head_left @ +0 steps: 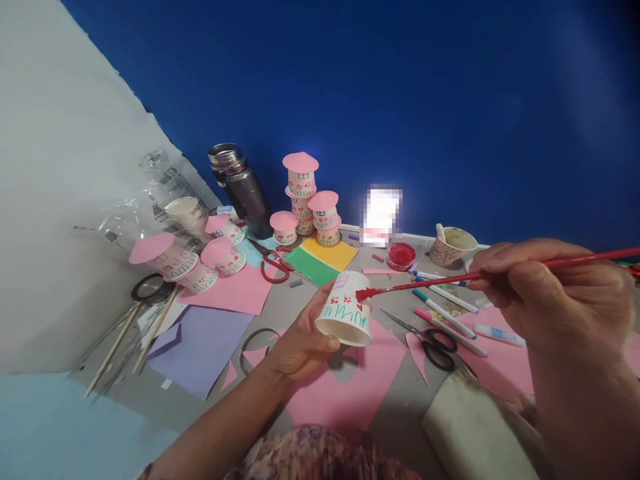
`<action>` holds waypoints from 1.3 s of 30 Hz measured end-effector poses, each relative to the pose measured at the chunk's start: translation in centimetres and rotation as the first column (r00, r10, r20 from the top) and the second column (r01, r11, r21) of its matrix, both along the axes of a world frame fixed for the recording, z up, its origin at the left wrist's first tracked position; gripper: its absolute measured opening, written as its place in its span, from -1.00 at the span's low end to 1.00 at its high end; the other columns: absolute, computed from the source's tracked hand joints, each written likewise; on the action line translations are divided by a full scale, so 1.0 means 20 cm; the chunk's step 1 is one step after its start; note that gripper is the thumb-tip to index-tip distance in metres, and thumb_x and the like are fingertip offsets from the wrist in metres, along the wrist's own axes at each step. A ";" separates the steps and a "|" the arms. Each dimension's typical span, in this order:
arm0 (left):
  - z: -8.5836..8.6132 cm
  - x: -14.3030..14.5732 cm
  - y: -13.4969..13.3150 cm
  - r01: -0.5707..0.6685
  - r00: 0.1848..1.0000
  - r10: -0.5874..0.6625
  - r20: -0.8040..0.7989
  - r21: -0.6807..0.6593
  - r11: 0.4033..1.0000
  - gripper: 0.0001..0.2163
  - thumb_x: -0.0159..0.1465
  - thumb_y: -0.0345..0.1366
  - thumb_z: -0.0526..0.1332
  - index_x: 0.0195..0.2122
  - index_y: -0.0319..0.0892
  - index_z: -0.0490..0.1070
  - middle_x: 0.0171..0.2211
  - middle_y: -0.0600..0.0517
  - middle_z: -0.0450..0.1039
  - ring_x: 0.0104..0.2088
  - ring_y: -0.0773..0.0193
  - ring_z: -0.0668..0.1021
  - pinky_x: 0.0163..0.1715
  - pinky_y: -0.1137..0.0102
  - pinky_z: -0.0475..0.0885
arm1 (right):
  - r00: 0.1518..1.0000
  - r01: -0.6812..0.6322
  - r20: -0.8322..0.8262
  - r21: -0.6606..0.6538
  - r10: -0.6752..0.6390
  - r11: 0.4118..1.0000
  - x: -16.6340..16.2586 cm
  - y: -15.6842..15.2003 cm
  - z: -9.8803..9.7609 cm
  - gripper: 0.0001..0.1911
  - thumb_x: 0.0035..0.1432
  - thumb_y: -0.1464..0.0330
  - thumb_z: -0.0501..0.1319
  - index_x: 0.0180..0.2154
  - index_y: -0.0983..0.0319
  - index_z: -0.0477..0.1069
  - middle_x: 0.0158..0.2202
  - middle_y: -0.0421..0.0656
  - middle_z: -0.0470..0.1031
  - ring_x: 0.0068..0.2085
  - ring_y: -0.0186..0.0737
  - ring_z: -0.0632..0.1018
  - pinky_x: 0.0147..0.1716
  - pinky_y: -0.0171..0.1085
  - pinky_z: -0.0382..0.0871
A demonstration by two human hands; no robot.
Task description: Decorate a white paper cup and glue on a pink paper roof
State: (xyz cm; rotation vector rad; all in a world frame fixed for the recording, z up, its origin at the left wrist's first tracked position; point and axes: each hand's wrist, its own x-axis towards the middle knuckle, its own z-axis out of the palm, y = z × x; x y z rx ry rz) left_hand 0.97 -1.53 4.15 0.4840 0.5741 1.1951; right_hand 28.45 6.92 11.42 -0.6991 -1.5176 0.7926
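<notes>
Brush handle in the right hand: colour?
Red; the brush handle shows best in the head view.

No wording can be read: dark print on a clear plastic wrapper (167, 181) at left is too small to decipher, blue marks on a white tube (499, 335) blur, and a bright screen (381, 217) is pixelated.

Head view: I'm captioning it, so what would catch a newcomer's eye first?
Probably the bright pixelated patch against the blue wall, right of centre. Next, the decorated paper cup in the left hand, below centre, with the right hand holding a red brush to its side. Then the stack of pink-roofed cups, left of the patch.
</notes>
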 end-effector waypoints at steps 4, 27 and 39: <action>-0.01 0.00 0.00 -0.002 1.000 0.002 -0.027 -0.001 1.000 -0.18 -0.06 -0.54 0.52 0.27 0.02 0.42 0.16 -0.09 0.56 0.13 -0.04 0.59 -0.02 0.22 0.52 | 1.000 -0.025 -0.007 0.006 0.025 1.000 -0.01 0.00 0.01 -0.83 0.28 0.46 0.33 -0.28 0.10 0.70 -0.40 -0.20 0.65 -0.48 -0.29 0.57 -0.63 -0.30 0.37; -0.03 -0.02 0.00 0.032 0.999 -0.031 -0.031 0.036 0.999 -0.17 -0.02 -0.53 0.50 0.30 -0.01 0.34 0.24 -0.13 0.51 0.26 -0.10 0.54 0.08 0.18 0.53 | 0.998 0.063 0.006 -0.045 -0.063 0.997 -0.01 -0.01 0.02 -0.89 0.25 0.34 0.39 -0.34 0.05 0.69 -0.43 -0.18 0.62 -0.50 -0.23 0.54 -0.64 -0.24 0.33; -0.03 -0.03 -0.01 -0.021 0.997 0.020 -0.075 -0.016 1.000 -0.09 -0.05 -0.50 0.56 0.35 0.04 0.33 0.22 -0.12 0.50 0.22 -0.11 0.53 0.08 0.13 0.50 | 0.982 0.189 0.034 -0.097 -0.186 0.977 -0.05 -0.04 0.04 -0.83 0.23 0.20 0.40 -0.43 0.00 0.66 -0.48 -0.16 0.59 -0.54 -0.15 0.50 -0.68 -0.18 0.27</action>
